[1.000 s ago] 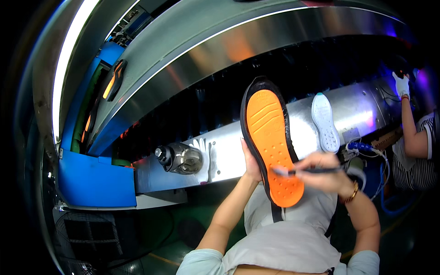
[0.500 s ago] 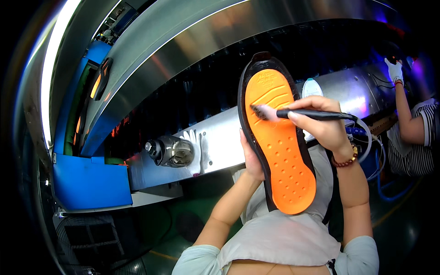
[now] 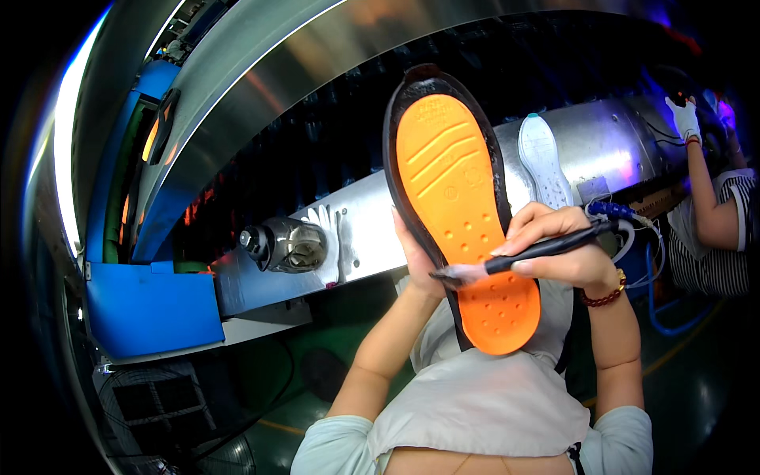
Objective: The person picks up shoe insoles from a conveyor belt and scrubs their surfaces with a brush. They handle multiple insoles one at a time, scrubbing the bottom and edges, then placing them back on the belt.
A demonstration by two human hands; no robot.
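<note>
A long shoe sole [image 3: 443,182], orange in the middle with a black raised rim, is held up before my chest, toe end away from me. My left hand [image 3: 417,257] grips its left edge, the fingers partly hidden beneath. In my closed right hand [image 3: 566,247] is a brush [image 3: 546,251] with a black handle and a pale tube at its back end. Its dark-tipped bristles touch the left rim around mid-sole, close to my left thumb. The heel end rests near my grey apron [image 3: 483,404].
A metal ledge [image 3: 372,237] runs across in front, bearing a dark clear bottle [image 3: 289,245], a white glove [image 3: 332,245] and a white sole [image 3: 542,158]. Blue machine housing [image 3: 154,309] stands at left. At far right, a co-worker's gloved hand [image 3: 682,119] reaches toward the machine.
The brush has moved from the upper orange area down to the left rim near mid-sole. The sole has shifted slightly up and left, and the white sole behind shows more fully.
</note>
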